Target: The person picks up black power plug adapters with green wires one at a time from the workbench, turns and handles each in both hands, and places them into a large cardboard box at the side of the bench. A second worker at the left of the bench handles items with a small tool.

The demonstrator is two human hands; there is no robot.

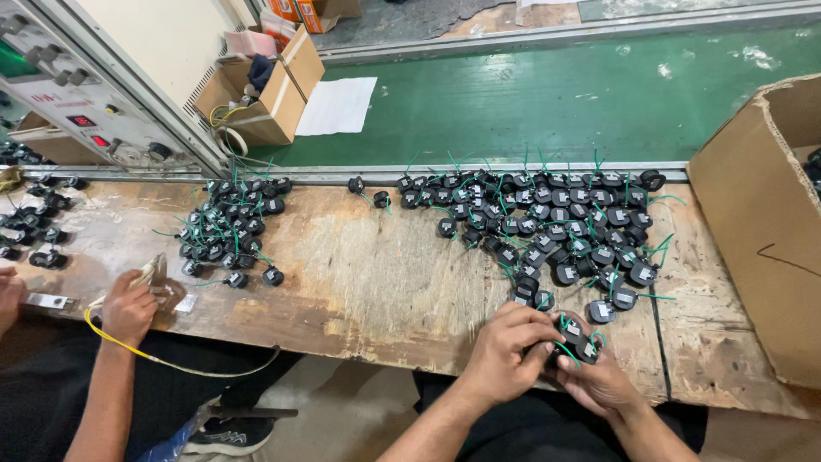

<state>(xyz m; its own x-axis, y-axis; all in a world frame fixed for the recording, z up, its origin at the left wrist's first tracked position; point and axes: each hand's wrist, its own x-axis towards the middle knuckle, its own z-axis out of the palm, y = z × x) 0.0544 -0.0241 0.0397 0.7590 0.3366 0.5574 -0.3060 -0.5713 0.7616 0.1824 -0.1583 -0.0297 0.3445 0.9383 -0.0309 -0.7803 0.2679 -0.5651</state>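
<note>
Your left hand (505,355) and right hand (599,381) are both clamped on a small cluster of black round parts with green leads (577,338), held at the near edge of the wooden bench (368,274). The big pile of same parts (556,222) lies just beyond your fingertips, nearer your right hand. A co-worker's hand (128,308) is well apart, far left.

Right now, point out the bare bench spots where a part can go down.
Widest bare wood lies between the small pile and the large pile. A narrower strip runs between the large pile and the cardboard box. Crowded: both piles, and the near edge where the left hand and right hand hold parts.
</note>
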